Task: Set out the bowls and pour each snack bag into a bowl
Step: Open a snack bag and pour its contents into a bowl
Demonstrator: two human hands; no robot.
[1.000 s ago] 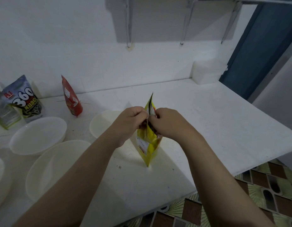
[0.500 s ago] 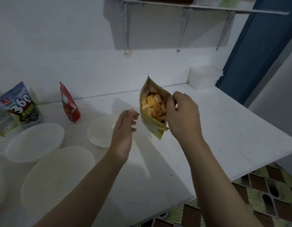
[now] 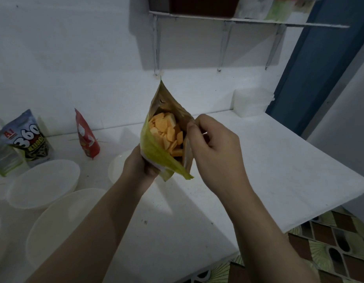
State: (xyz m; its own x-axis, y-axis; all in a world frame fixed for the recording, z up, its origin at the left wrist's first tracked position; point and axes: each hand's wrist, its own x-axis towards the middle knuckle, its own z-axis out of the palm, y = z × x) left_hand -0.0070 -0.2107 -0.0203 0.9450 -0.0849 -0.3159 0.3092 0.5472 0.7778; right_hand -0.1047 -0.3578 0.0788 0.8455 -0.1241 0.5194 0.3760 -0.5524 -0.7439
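Note:
A yellow snack bag (image 3: 156,152) hangs open above the white counter, and orange crackers (image 3: 166,131) show inside. My left hand (image 3: 138,164) grips its lower left side. My right hand (image 3: 213,148) pinches the right edge of the mouth. Behind my left hand, a small white bowl (image 3: 115,170) sits partly hidden. Two larger white bowls (image 3: 44,180) (image 3: 60,225) stand at the left. A red bag (image 3: 86,135) and a grey "360" bag (image 3: 28,139) stand upright near the wall.
A green-edged bag (image 3: 3,160) is at the far left edge. A white box (image 3: 250,101) sits at the back right corner of the counter (image 3: 279,170). A shelf on brackets (image 3: 228,23) hangs overhead. Patterned floor tiles (image 3: 330,242) lie beyond the counter's front edge.
The bag was torn open, then lifted off the counter. My left hand let go for a moment and now holds the bag's lower side again.

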